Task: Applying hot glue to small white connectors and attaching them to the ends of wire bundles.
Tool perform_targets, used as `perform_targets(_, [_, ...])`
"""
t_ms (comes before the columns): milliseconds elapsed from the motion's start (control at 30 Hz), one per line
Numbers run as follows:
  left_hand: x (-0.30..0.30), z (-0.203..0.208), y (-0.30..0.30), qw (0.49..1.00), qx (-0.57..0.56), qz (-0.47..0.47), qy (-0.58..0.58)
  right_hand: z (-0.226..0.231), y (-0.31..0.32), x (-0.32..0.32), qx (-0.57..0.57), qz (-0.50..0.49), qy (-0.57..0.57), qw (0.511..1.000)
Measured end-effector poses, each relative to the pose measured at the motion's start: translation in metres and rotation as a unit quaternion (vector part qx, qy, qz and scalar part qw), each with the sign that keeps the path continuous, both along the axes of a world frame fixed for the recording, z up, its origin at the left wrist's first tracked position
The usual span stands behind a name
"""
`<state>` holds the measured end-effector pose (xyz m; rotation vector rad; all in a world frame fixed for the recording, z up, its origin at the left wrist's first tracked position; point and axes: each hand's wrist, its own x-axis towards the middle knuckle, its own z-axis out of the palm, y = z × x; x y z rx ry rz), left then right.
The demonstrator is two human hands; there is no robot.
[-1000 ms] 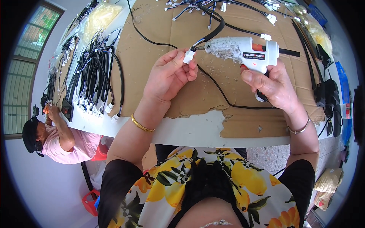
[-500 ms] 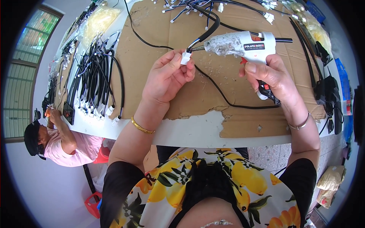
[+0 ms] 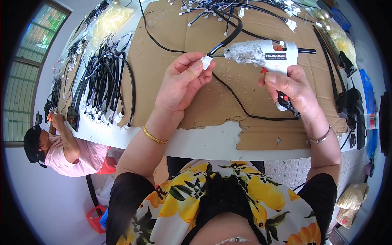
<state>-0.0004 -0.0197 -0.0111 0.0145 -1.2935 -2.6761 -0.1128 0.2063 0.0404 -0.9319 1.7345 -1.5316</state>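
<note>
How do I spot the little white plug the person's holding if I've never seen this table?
Find the big brown cardboard on the white table. Over it, the left hand pinches the white plug near the tip of the white glue gun in the right hand. Other white plugs lie around, but only this one is pinched in that left hand.

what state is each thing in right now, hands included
left hand: pinching the white connector
white connector: attached to wires
right hand: gripping the glue gun
glue gun: nozzle at the connector's wire end, contact unclear; front smeared
black stick: jutting from the gun's back
black-sleeved cable: bent
cable bundle: lying left, loosely heaped
cardboard: near edge torn
</note>
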Motion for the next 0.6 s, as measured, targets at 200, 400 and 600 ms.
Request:
perform_targets(200, [-0.0030,-0.0001,-0.0002,0.997,-0.040,0.064,0.014,0.0015,0.0009,0.0005,0.006,-0.011,-0.012,1.000])
perform_targets(400, [-0.0033,0.0029,0.0016,0.982,-0.116,0.148,0.024,0.0034,0.0005,0.0034,0.009,-0.022,-0.002,1.000])
perform_targets(600, [-0.0019,0.0092,0.0079,0.961,-0.189,0.203,0.016,0.0061,-0.0013,0.0084,0.006,-0.028,0.007,1.000])
